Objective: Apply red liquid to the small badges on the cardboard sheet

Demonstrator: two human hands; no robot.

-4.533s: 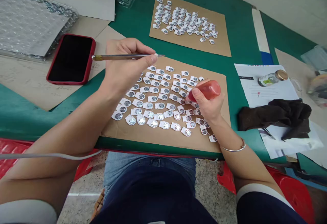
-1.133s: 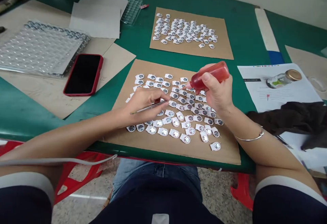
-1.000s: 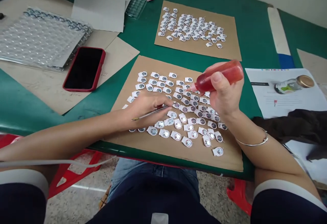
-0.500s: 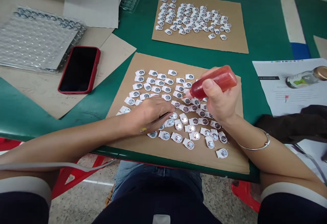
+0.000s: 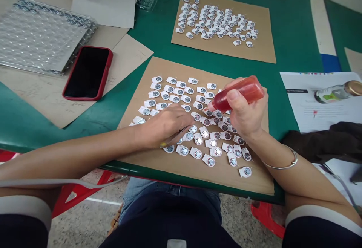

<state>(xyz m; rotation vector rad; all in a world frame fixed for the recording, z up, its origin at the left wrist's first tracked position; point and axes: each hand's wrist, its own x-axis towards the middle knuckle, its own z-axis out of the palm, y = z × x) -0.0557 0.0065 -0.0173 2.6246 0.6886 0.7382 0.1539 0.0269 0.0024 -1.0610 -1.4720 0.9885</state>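
A red squeeze bottle (image 5: 243,93) is gripped in my right hand (image 5: 246,114), its tip pointing down-left at small round silver parts on white tabs. My left hand (image 5: 169,123) is closed around thin metal tweezers (image 5: 177,136) and rests low over the same parts. Beneath both hands lies a cardboard sheet (image 5: 158,165) with many of these parts in loose rows. One of them, a silver part (image 5: 245,171), sits at the sheet's lower right. The tweezers' tips are partly hidden by my left fingers.
Beyond is a second cardboard sheet (image 5: 263,52) bearing similar parts. A red-cased phone (image 5: 88,73) and clear plastic trays (image 5: 42,37) lie at the left. On the right are a glass jar (image 5: 333,92) on printed paper (image 5: 294,106) and a dark cloth (image 5: 325,140).
The view has shifted slightly. Both hands stay in nearly the same place over the sheet, still holding the bottle and the tweezers; the tweezers' angle has changed a little.
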